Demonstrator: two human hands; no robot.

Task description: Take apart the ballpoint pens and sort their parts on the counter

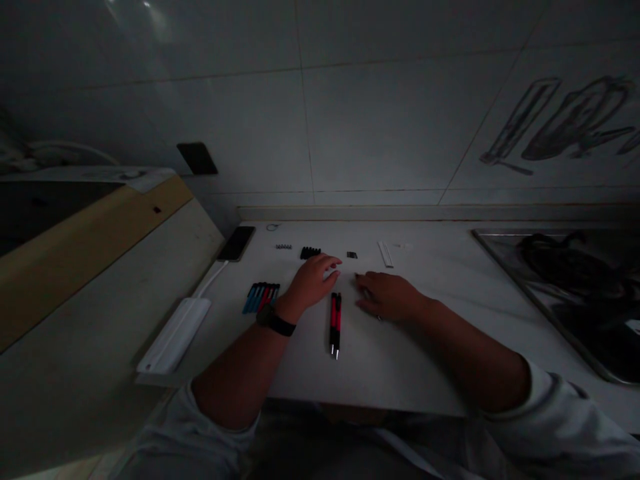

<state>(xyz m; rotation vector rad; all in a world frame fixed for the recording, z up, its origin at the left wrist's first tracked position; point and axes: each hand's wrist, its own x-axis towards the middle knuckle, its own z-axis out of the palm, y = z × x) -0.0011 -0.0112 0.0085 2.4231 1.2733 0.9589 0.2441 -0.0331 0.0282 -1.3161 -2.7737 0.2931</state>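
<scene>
Two red and black pens [335, 323] lie side by side on the white counter, metal tips toward me, between and below my hands. My left hand [316, 279] is just above them to the left, its fingers apart and holding nothing visible. A row of black pen parts [311, 253] lies beyond its fingers. Curled fingers show on my right hand [393, 295], right of the pens, with a small dark tip at a fingertip; what it holds is too dim to make out. Ahead lie small dark pieces [352, 255] and thin white sticks [385, 255].
Several blue and red pen barrels [261, 296] lie left of my left wrist. Small springs [284, 247] sit farther back. A phone [237, 243] and white power strip [175, 335] line the left side. A metal-rimmed sink [530, 293] with dark items is at right.
</scene>
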